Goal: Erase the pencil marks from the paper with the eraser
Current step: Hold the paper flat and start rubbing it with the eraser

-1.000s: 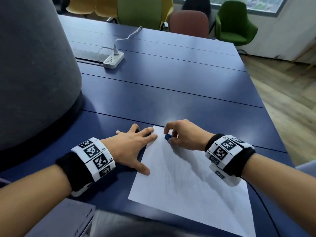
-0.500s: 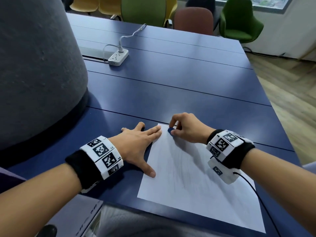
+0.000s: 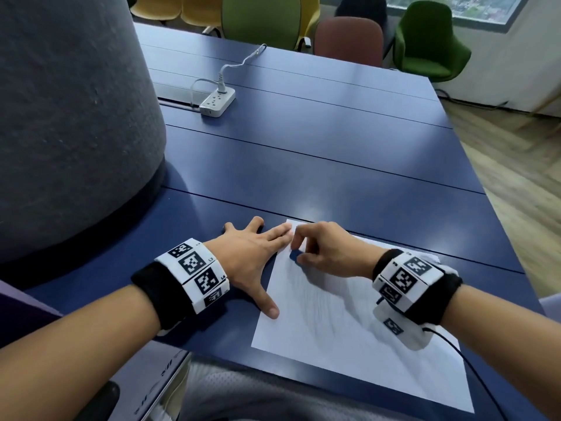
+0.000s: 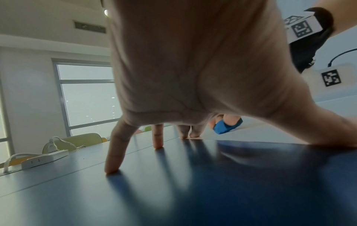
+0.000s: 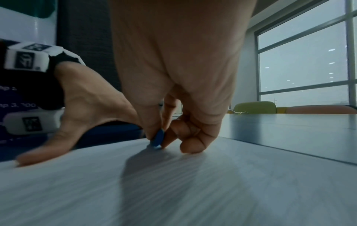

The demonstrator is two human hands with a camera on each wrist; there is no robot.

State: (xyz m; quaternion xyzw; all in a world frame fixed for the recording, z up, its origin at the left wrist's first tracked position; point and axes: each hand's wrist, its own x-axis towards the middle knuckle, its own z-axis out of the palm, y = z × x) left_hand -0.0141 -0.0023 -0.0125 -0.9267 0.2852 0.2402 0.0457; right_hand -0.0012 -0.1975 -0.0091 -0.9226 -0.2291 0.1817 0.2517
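A white sheet of paper point(image 3: 349, 338) with faint grey pencil shading lies on the blue table point(image 3: 303, 165) near its front edge. My left hand point(image 3: 255, 253) lies flat with spread fingers, its thumb and forefinger pressing the paper's left edge. My right hand point(image 3: 321, 250) pinches a small blue eraser point(image 3: 295, 255) between thumb and fingers and presses it on the paper's top left part. The same eraser point(image 4: 226, 126) shows past my left hand point(image 4: 193, 76) in the left wrist view. Seen from the right wrist, the eraser point(image 5: 158, 139) touches the paper point(image 5: 193, 191) under my right hand point(image 5: 173, 91).
A big grey rounded column point(image 3: 69, 117) rises at the table's left. A white power strip point(image 3: 217, 102) with a cable lies at the far left of the table. Green, yellow and brown chairs point(image 3: 349, 41) stand beyond the far edge. A cable point(image 3: 473, 372) runs from my right wrist.
The right hand has drawn the eraser a little down the sheet from its top left corner. The left hand keeps its place on the paper's edge.
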